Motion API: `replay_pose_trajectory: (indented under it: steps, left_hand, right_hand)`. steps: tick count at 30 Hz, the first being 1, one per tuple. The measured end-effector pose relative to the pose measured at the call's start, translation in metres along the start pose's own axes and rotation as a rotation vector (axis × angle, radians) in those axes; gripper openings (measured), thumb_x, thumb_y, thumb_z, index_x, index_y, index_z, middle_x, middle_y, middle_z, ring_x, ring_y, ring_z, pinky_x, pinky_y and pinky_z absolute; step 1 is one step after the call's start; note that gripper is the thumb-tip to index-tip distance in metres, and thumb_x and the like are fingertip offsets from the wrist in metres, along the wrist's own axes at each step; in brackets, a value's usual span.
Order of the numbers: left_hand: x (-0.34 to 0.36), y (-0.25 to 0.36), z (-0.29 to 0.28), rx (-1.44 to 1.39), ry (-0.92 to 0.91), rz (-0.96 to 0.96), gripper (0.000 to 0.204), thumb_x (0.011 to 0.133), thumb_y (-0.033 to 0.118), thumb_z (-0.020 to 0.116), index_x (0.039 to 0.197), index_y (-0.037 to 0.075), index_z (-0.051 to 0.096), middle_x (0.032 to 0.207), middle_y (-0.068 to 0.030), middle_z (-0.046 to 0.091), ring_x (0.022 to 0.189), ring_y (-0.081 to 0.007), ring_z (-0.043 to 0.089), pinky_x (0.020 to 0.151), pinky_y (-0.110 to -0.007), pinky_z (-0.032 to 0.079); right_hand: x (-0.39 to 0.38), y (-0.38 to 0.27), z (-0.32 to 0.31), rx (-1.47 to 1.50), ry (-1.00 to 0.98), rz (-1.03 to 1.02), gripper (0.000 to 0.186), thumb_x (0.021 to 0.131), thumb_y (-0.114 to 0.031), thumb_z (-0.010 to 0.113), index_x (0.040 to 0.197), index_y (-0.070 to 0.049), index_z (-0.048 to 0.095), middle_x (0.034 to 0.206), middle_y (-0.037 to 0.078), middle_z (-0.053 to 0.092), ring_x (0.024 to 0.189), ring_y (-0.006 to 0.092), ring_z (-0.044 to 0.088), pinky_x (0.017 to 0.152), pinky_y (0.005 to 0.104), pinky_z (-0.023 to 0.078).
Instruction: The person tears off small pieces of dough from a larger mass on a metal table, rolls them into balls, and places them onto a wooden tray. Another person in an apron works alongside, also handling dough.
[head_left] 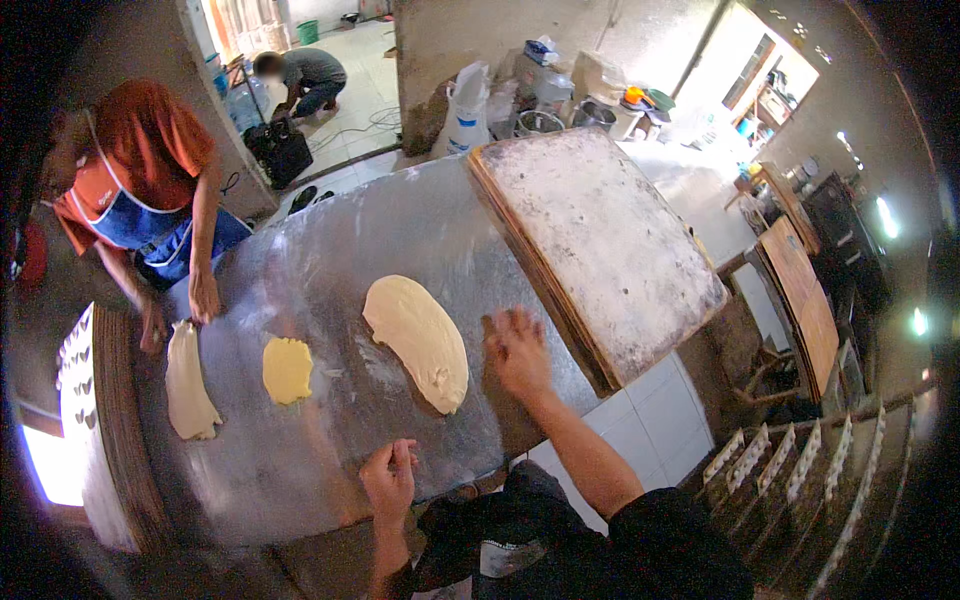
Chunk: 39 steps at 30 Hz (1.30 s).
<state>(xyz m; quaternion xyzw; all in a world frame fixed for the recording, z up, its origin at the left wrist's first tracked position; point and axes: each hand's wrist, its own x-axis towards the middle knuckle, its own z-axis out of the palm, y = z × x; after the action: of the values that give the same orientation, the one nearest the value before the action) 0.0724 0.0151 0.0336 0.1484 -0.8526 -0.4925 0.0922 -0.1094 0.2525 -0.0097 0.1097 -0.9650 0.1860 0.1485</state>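
Observation:
A large, flattened oval of pale dough (418,340) lies on the metal-topped table (330,240) in front of me. Just right of it, my right hand (518,352) is open, fingers spread low over the tabletop, blurred a little. My left hand (390,475) is curled closed by the table's near edge, below the dough, and nothing shows in it. Farther left sits a small yellow slab (288,370), perhaps fat or dough. Beyond that is a long strip of pale dough (190,385), with a co-worker's hands (203,297) at its far end.
A stack of floured boards (600,240) covers the table's right end. At the left end stand stacked trays (110,430). The co-worker in a blue apron (160,235) leans over the far left side. A rack (800,470) stands at lower right; another person (312,80) crouches in the doorway.

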Motion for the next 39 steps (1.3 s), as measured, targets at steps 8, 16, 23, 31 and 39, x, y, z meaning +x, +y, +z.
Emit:
replay_pose_trajectory:
  steps: [8, 16, 23, 31, 39]
  left_hand:
    - [-0.011, 0.006, 0.010, 0.020, 0.122, -0.163, 0.032, 0.104, 0.027, 0.059, 0.096, 0.001, 0.076, 0.077, -0.0113, 0.073, 0.069, -0.0195, 0.072, 0.067, -0.034, 0.055]
    - [-0.006, 0.047, 0.062, 0.555, 0.011, -0.188, 0.057, 0.103, 0.044, 0.058, 0.140, 0.001, 0.053, 0.105, -0.0208, 0.072, 0.092, -0.0396, 0.072, 0.077, -0.046, 0.058]
    - [0.032, -0.032, 0.121, 0.841, 0.263, 0.047, 0.063, 0.103, 0.032, 0.057, 0.147, -0.008, 0.035, 0.124, -0.0353, 0.059, 0.105, -0.0488, 0.065, 0.087, -0.053, 0.056]
    - [0.027, 0.043, 0.115, 0.457, 0.163, -0.082, 0.027, 0.101, 0.011, 0.056, 0.123, -0.004, 0.049, 0.116, -0.0328, 0.062, 0.106, -0.0514, 0.062, 0.085, -0.057, 0.052]
    - [-0.031, 0.116, 0.082, 0.260, -0.193, -0.061, 0.032, 0.099, 0.017, 0.056, 0.126, -0.001, 0.056, 0.111, -0.0306, 0.065, 0.091, -0.0497, 0.067, 0.080, -0.057, 0.052]
  right_hand:
    - [-0.003, 0.023, -0.008, 0.030, -0.125, -0.269, 0.049, 0.100, -0.025, 0.053, 0.147, -0.012, 0.053, 0.154, 0.022, 0.047, 0.143, 0.0443, 0.043, 0.124, 0.0565, 0.023]
    - [-0.026, 0.016, -0.088, 0.169, -0.511, 0.269, 0.038, 0.094, -0.036, 0.067, 0.122, -0.011, 0.064, 0.096, 0.017, 0.075, 0.085, 0.0384, 0.073, 0.081, 0.0548, 0.055]
    - [0.046, 0.017, -0.173, 0.692, 0.288, -0.395, 0.025, 0.092, -0.023, 0.071, 0.111, -0.010, 0.064, 0.101, 0.011, 0.074, 0.078, 0.0324, 0.072, 0.062, 0.0427, 0.056]
    - [-0.169, 0.127, -0.192, 0.086, -0.309, 0.334, 0.072, 0.092, -0.042, 0.071, 0.150, -0.006, 0.048, 0.088, 0.017, 0.070, 0.082, 0.0322, 0.067, 0.088, 0.0503, 0.048]
    - [-0.085, -0.023, 0.008, 1.722, -1.046, 0.952, 0.047, 0.111, -0.040, 0.044, 0.107, 0.001, 0.065, 0.088, 0.008, 0.067, 0.074, 0.0221, 0.062, 0.071, 0.0350, 0.053]
